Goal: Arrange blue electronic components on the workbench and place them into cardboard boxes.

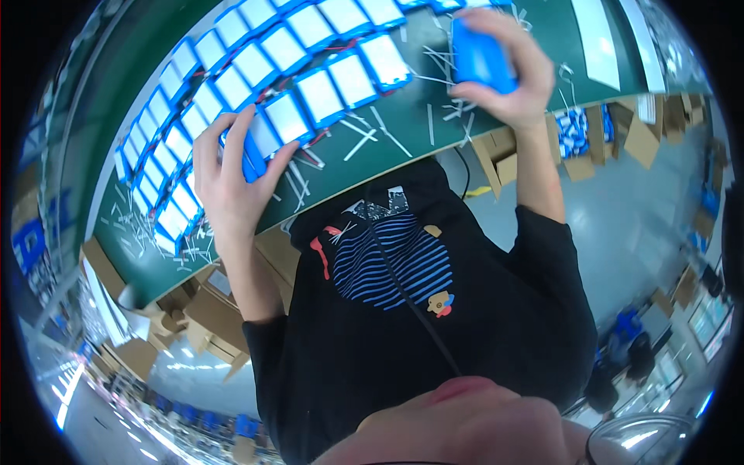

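Observation:
Raised over the right part of the green table, my right hand (pixel 527 70) is closed round a blue-wrapped battery pack (pixel 474 58), thumb on its near side and fingers over the far one. My left hand (pixel 225 178) grips another blue battery pack (pixel 253 159) at the near edge of the laid-out rows, fingers on one side and thumb on the other. Several more battery packs (pixel 316 94), blue with white top faces, stand in curved rows from the left to the far middle. Thin red wires (pixel 291 81) show between the rows.
White strips (pixel 364 139) lie scattered over the green table (pixel 403 116). Long white sheets (pixel 595 46) rest at its right. Cardboard boxes (pixel 496 159) stand below the near edge, one holding blue-and-white items (pixel 572 133). More open boxes (pixel 213 306) are at the lower left.

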`<state>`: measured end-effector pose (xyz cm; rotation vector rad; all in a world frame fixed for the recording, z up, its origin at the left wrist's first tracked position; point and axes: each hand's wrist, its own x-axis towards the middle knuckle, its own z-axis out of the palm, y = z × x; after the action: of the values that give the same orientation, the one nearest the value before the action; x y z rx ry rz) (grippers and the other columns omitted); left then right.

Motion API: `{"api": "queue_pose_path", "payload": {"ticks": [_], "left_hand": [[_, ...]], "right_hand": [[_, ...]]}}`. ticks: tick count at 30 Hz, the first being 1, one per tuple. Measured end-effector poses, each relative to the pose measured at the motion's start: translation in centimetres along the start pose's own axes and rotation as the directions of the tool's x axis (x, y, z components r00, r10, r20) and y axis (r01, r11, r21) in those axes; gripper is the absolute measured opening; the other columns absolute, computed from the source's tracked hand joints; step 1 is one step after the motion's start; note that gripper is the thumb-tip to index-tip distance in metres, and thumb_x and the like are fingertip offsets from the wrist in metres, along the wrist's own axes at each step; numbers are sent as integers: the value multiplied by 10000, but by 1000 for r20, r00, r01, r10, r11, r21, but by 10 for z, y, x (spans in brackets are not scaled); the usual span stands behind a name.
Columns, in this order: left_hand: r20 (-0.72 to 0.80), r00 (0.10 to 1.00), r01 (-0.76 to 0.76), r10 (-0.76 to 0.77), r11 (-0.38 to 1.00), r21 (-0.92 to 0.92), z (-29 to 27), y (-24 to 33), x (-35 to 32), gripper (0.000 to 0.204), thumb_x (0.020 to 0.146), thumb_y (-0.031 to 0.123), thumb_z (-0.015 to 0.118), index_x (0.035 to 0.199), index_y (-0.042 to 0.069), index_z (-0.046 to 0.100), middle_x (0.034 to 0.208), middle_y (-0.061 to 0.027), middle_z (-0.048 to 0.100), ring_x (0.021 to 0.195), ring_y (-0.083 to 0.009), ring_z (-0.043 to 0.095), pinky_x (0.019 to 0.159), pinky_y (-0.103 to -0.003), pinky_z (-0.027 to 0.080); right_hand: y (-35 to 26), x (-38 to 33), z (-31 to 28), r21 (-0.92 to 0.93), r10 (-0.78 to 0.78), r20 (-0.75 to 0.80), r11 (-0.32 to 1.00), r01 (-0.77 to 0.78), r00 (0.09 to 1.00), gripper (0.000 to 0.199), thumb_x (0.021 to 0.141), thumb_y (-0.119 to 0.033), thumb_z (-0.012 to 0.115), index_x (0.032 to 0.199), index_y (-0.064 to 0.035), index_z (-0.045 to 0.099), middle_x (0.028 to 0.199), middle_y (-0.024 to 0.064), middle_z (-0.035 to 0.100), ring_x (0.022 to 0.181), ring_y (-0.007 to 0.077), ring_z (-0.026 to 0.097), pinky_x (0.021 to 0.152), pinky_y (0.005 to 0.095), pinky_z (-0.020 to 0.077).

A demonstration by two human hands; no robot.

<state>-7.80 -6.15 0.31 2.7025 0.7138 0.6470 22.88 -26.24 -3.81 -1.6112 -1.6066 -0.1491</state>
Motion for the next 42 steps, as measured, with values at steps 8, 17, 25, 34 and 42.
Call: {"api": "queue_pose_path", "payload": {"ticks": [8, 17, 25, 34, 42], "left_hand": [[187, 977, -127, 100, 982, 143, 3, 4, 17, 657, 737, 376, 904, 1313, 142, 694, 1283, -70, 625, 1146, -280, 569, 969, -417, 505], [250, 965, -117, 82, 985, 129, 9, 14, 23, 651, 746, 380, 889, 1320, 138, 699, 1297, -75, 623, 1164, -303, 556, 1016, -431, 476], [187, 981, -68, 47, 992, 106, -9, 4, 7, 630, 719, 228, 904, 1306, 129, 698, 1287, -92, 622, 1154, -304, 588, 998, -400, 486], [169, 938, -227, 303, 905, -360, -5, 103, -9, 579, 792, 363, 829, 1299, 136, 669, 1218, -69, 590, 1158, -282, 568, 989, -378, 484], [15, 861, -448, 509, 771, -454, 31, 111, -14, 445, 876, 337, 749, 1265, 139, 662, 1298, -57, 607, 1187, -245, 589, 964, -335, 486]], "right_hand": [[31, -144, -109, 836, 870, -276, 7, 548, 409, 537, 927, -599, 586, 1243, -166, 604, 1253, 187, 576, 1146, 352, 572, 967, 534, 458], [136, -468, 29, 899, 767, 400, -222, 377, -502, 375, 1027, -411, 514, 1223, -95, 555, 1370, 166, 530, 1198, 455, 521, 895, 638, 493], [99, -370, 87, 685, 908, 298, -418, -597, -294, 445, 1039, -314, 529, 1361, -6, 526, 1350, 172, 546, 1144, 302, 638, 916, 398, 545], [-88, -158, 22, 696, 464, 659, -76, -715, 592, 356, 1033, -306, 543, 1277, -70, 651, 1280, 108, 650, 1162, 227, 610, 1004, 348, 470], [-67, -215, 41, 600, 491, 580, -797, 66, 650, 420, 1048, -440, 509, 1280, -107, 616, 1241, 72, 639, 1131, 250, 608, 904, 360, 518]]}}
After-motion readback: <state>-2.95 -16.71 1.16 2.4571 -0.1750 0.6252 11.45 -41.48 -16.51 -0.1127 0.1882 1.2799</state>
